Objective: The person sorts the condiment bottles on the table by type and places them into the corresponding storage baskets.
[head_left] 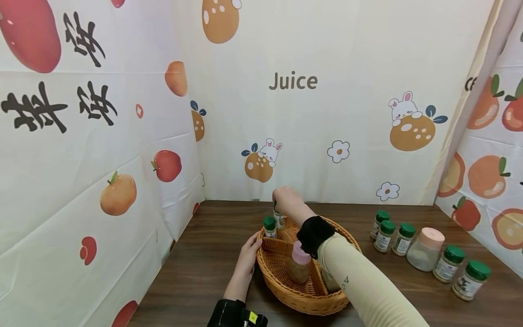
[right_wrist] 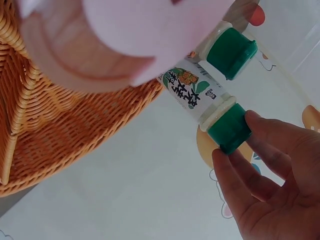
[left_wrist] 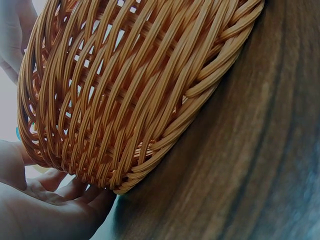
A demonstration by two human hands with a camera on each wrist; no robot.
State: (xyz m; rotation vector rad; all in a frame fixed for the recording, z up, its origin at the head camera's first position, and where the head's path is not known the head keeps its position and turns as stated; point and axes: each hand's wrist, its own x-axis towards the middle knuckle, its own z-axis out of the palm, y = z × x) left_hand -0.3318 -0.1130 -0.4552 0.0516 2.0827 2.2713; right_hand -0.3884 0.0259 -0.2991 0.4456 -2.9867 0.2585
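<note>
The word "Juice" [head_left: 293,81] is printed in brown letters on the backdrop cloth [head_left: 347,54], high above and beyond the hands. Large black brush characters [head_left: 57,100] stand on the cloth panel far to the left of the left hand [head_left: 248,256]. The green-capped jar [right_wrist: 200,97] pinched by the right hand [right_wrist: 272,195] carries a label with green characters too blurred to read.

We are looking at a staged recording booth rather than a lived-in room. Printed cloth backdrops [head_left: 335,113] close it on three sides, creased and hanging loose, and bear cartoon oranges, apples, rabbits, flowers, large Chinese characters and the word "Juice". A dark wood-grain table [head_left: 204,263] fills the floor of the booth. On it we see a wicker basket [head_left: 286,290] and a row of green-capped seasoning jars [head_left: 425,254].
</note>
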